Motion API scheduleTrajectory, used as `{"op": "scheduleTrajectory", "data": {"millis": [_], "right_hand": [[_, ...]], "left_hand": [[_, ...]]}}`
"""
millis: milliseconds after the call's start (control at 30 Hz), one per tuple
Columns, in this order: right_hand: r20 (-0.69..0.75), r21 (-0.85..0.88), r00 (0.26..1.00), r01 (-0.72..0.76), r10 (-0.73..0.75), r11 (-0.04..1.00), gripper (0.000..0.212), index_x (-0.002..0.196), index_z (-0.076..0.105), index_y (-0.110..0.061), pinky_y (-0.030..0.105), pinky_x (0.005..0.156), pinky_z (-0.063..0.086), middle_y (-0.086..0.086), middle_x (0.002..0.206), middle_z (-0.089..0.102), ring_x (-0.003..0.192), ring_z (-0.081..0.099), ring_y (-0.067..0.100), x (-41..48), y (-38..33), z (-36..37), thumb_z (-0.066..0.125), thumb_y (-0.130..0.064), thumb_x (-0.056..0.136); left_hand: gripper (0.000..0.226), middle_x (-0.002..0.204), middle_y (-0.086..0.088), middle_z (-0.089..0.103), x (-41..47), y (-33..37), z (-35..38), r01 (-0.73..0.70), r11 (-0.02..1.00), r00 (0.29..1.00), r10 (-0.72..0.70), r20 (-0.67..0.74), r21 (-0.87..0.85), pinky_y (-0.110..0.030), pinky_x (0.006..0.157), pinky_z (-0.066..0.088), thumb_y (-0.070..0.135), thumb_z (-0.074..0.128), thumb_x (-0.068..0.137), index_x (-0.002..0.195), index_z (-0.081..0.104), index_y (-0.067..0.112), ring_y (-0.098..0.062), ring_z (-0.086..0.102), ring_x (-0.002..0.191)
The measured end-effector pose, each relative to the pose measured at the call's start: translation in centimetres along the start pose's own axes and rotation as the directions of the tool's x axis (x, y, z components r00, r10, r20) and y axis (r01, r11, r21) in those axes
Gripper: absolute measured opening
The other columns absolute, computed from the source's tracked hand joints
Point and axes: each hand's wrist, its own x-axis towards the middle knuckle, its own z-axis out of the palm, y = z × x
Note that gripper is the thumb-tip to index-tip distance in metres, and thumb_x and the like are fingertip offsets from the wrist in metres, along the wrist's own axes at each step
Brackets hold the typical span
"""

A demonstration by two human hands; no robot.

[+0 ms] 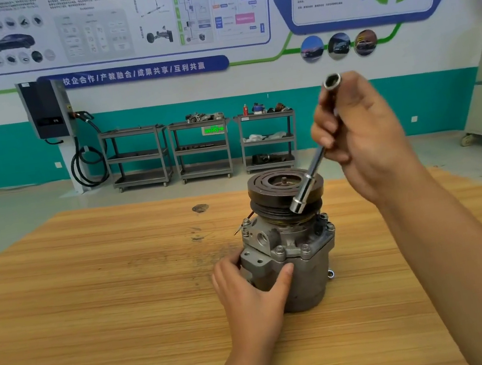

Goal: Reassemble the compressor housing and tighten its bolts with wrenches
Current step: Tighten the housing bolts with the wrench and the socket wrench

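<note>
The grey compressor housing (297, 265) stands upright on the wooden table (94, 300), its dark pulley (271, 199) on top. Several bolts (279, 250) sit in the flange around its upper rim. My left hand (250, 291) grips the housing's left side, thumb across the front. My right hand (362, 138) holds a chrome socket wrench (309, 184) above and to the right, tilted. The wrench's lower socket end hangs in front of the pulley's right edge, above the flange bolts, and I cannot tell whether it touches. Its other socket end sticks up past my fingers.
A small metal ring (330, 274) peeks out on the table beside the housing's right side. A dark knot (200, 208) marks the tabletop farther back. Three grey shelf carts (201, 147) and a wall charger (46, 109) stand against the far wall.
</note>
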Motion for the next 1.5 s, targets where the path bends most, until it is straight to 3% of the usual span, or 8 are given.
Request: {"op": "scheduleTrajectory", "data": {"millis": [167,333,600,867,1100,1200,1367,1500], "right_hand": [[0.183,-0.191,0.982,-0.003,0.038,0.982,0.029,0.082,0.048,-0.014,0.012,0.047,0.034,-0.006,0.060,0.038,0.051,0.037,0.005,-0.4,0.8,2.1,0.040,-0.042,0.088],[0.172,-0.312,0.983,-0.008,0.065,0.950,0.025,0.082,0.048,-0.013,0.011,0.049,0.036,-0.003,0.062,0.036,0.051,0.036,0.004,-1.5,2.7,1.8,0.037,-0.029,0.098],[0.162,-0.285,0.983,-0.040,0.090,0.958,0.029,0.081,0.048,-0.016,0.012,0.050,0.037,-0.009,0.059,0.039,0.052,0.037,0.006,-1.6,2.8,1.2,0.041,-0.044,0.087],[0.187,-0.265,0.977,-0.052,0.104,0.963,0.027,0.078,0.044,-0.012,0.014,0.045,0.032,-0.004,0.059,0.034,0.049,0.033,0.007,-1.8,3.0,1.2,0.040,-0.037,0.088],[-0.013,-0.604,1.000,-0.014,0.007,0.797,0.035,0.070,0.044,-0.015,0.023,0.050,0.045,-0.002,0.047,0.046,0.041,0.050,0.013,-1.5,3.4,1.2,0.046,-0.035,0.098],[-0.116,-0.582,0.993,-0.076,0.009,0.809,0.035,0.069,0.049,-0.013,0.018,0.042,0.041,0.000,0.040,0.046,0.035,0.050,0.013,-1.3,3.5,1.4,0.045,-0.032,0.098],[-0.133,-0.604,0.977,-0.214,0.167,0.768,0.035,0.124,0.055,-0.014,0.019,0.044,0.043,0.001,0.037,0.049,0.034,0.052,0.013,0.0,3.2,1.7,0.035,-0.028,0.100],[-0.180,-0.724,0.979,-0.201,0.100,0.660,0.034,0.102,0.059,-0.003,0.026,0.044,0.046,0.006,0.048,0.051,0.035,0.055,0.015,0.2,3.4,2.8,0.035,-0.027,0.099]], "left_hand": [[0.057,0.104,0.022,0.037,-0.3,0.0,-0.2,-0.068,0.998,0.998,0.068,0.001,0.008,-0.015,0.087,0.030,0.038,0.080,0.066,0.107,0.042,0.027,-0.012,0.040,0.107],[0.054,0.100,0.020,0.039,-0.6,0.2,-0.2,-0.146,0.988,0.989,0.147,-0.019,0.047,-0.025,0.082,0.033,0.036,0.084,0.065,0.097,0.043,0.022,-0.014,0.041,0.098],[0.052,0.099,0.019,0.040,-0.7,0.3,-0.4,-0.170,0.985,0.985,0.170,-0.005,0.015,-0.019,0.082,0.035,0.059,0.061,0.064,0.096,0.045,0.022,-0.011,0.040,0.096],[0.037,0.094,0.013,0.042,-0.9,0.3,-0.8,-0.277,0.961,0.961,0.277,0.005,0.004,-0.010,0.079,0.031,0.046,0.057,0.072,0.092,0.045,0.017,-0.012,0.039,0.089],[0.042,0.089,0.005,0.045,-1.1,0.3,-0.7,-0.298,0.953,0.954,0.299,-0.010,0.046,-0.021,0.075,0.035,0.046,0.060,0.072,0.089,0.051,0.009,-0.010,0.040,0.087],[0.044,0.089,0.004,0.046,-1.2,0.3,-0.6,-0.288,0.956,0.957,0.289,-0.008,0.049,-0.024,0.074,0.036,0.048,0.060,0.072,0.088,0.052,0.008,-0.010,0.040,0.087],[0.045,0.089,0.003,0.047,-1.1,0.2,-0.6,-0.294,0.954,0.956,0.295,-0.001,0.063,-0.024,0.074,0.036,0.048,0.060,0.072,0.089,0.052,0.008,-0.010,0.040,0.087],[0.045,0.091,0.004,0.046,-1.2,0.0,-0.5,-0.303,0.951,0.953,0.302,0.011,0.070,-0.023,0.075,0.036,0.050,0.059,0.074,0.090,0.051,0.009,-0.010,0.040,0.088]]}}
